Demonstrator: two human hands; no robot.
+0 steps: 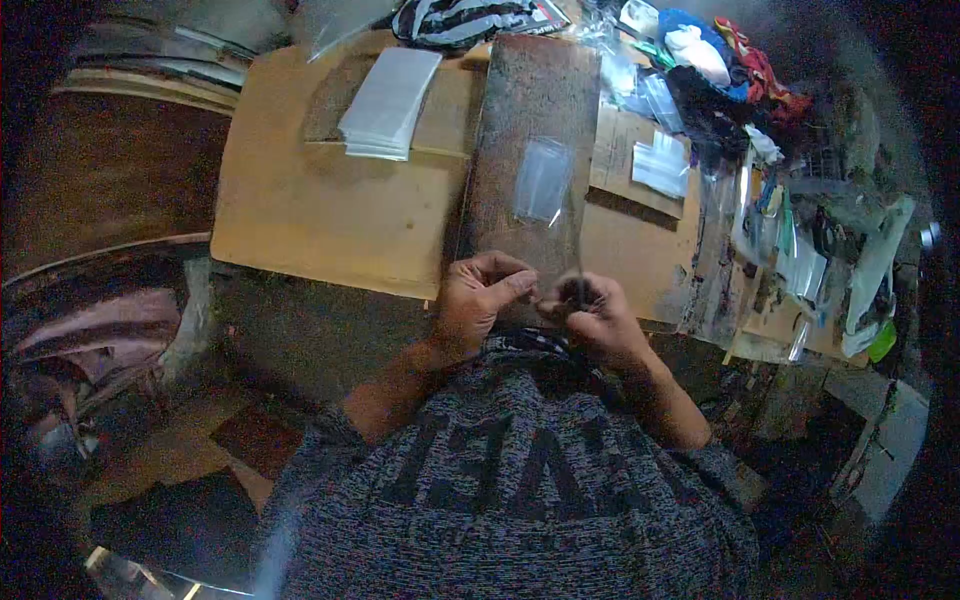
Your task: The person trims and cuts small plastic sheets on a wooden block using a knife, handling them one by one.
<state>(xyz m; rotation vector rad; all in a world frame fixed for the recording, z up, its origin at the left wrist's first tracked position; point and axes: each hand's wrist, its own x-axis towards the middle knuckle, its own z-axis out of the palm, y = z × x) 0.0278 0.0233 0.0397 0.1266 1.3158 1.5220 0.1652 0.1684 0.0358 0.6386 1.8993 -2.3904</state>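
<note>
My left hand point(482, 298) is closed, thumb and forefinger pinched together above the front edge of a dark wooden board point(535, 85). Close beside it, my right hand point(598, 315) is curled with its fingers bent inward. The fingertips of both hands nearly meet. Whatever they hold is too small or too dim to make out. Just beyond the hands, a few clear plastic sleeves point(543, 180) lie on the dark board. To the left is a neat pile of whitish flat sleeves point(392, 103). A smaller pile of clear, shiny sleeves point(660, 165) sits at the right.
A tan tabletop point(330, 215) spreads out on the left. At the back lies a black-and-white striped bag point(470, 22). Crumpled cloths and plastic point(700, 60) crowd the back right, with more plastic bags point(870, 280) along the right edge. A pinkish chair seat point(100, 330) stands at the left.
</note>
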